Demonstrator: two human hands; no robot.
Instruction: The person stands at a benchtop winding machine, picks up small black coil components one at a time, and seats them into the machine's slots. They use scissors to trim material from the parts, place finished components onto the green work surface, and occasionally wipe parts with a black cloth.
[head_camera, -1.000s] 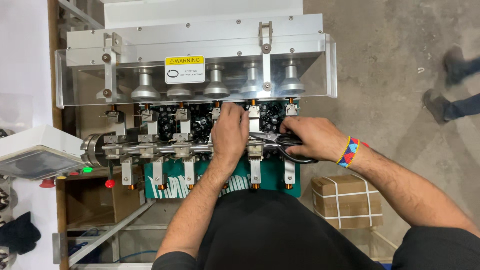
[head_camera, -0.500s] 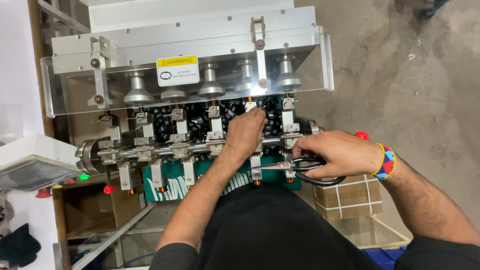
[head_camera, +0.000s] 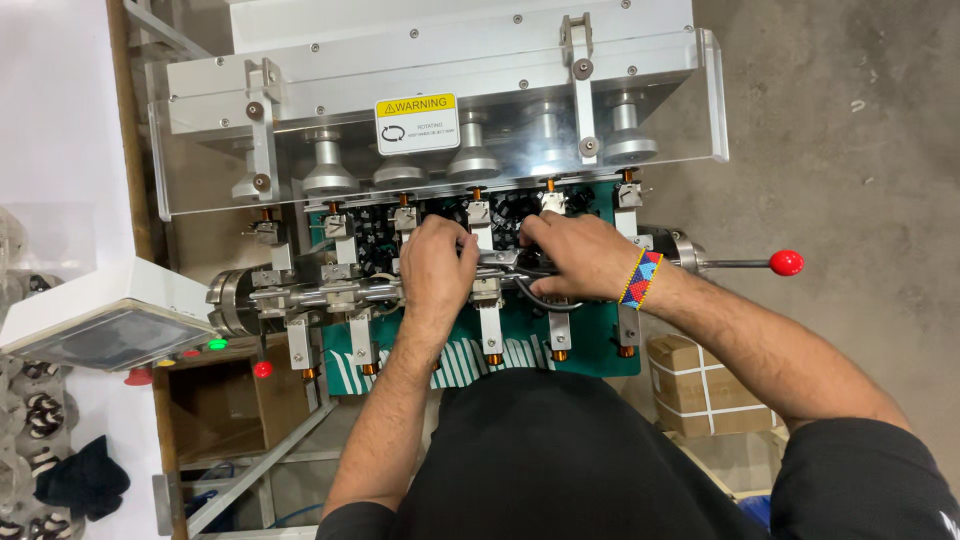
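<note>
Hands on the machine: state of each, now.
Left hand: fingers curled on the silver metal horizontal shaft; grip unclear.
Right hand: closed around dark looped handles, apparently a tool.

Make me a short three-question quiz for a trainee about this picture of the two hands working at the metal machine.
1. True or false: both hands rest on the row of metal clamps along the horizontal steel shaft.
2. Which wrist wears the multicoloured beaded wristband: A) left, B) right, C) neither?
3. Fill in: the thin lever sticking out at the shaft's right end has a ____ ball knob.

Key:
1. True: the left hand and the right hand both lie on the clamps, below the clear plastic guard.
2. B.
3. Red.
</note>
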